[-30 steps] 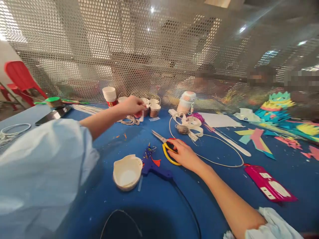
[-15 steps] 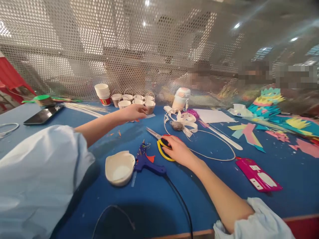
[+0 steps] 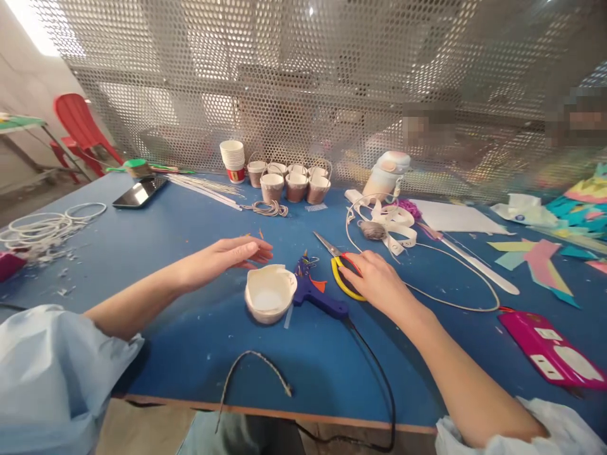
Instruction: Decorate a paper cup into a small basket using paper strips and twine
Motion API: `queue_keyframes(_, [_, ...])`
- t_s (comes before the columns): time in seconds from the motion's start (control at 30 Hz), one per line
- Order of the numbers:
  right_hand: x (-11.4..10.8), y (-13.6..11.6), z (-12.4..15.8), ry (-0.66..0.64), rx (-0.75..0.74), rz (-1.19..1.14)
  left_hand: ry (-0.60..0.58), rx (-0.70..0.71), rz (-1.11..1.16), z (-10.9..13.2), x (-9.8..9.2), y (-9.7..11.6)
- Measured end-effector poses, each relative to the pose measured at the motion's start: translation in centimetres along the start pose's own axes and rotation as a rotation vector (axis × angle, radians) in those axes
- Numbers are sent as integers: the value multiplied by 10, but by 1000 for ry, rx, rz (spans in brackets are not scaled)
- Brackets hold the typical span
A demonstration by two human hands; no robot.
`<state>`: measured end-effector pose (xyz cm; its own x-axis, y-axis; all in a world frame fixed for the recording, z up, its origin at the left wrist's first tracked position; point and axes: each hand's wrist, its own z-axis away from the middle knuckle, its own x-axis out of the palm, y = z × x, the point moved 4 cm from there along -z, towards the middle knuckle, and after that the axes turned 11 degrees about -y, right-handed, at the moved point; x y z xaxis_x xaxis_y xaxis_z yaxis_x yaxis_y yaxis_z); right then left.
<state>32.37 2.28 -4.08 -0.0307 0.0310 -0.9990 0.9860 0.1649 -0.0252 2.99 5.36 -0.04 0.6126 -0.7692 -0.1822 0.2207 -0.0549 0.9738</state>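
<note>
Right hand rests curled over the handles of the scissors, perhaps for readiness, actual grip unclear; left hand, fingers loosely extended, apparently empty, lies near the bowl, set beside the glue gun, presumably for easy reach

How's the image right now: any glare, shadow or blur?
In the head view: glare on the dark-screened device, washed-out brightness at upper left; soft shadow on the blue table, near its front edge; scissors fairly crisp; hazy, partly pixelated background behind the perforated panel.
</note>
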Motion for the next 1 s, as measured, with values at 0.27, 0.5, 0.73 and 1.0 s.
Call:
queue_keyframes(0.27, [-46,-37,11,256,-173,-618,44,-18,116,7,19,-8])
queue_keyframes(0.5, [-71,-116,10,-111,-228,-612,10,-59,166,12,34,-3])
queue_keyframes(0.73, [-71,-124,6,-25,-242,-634,81,-74,133,14,34,-6])
queue_keyframes(1.0, [-73,-119,15,-188,-297,-792,140,-74,42,16,34,-6])
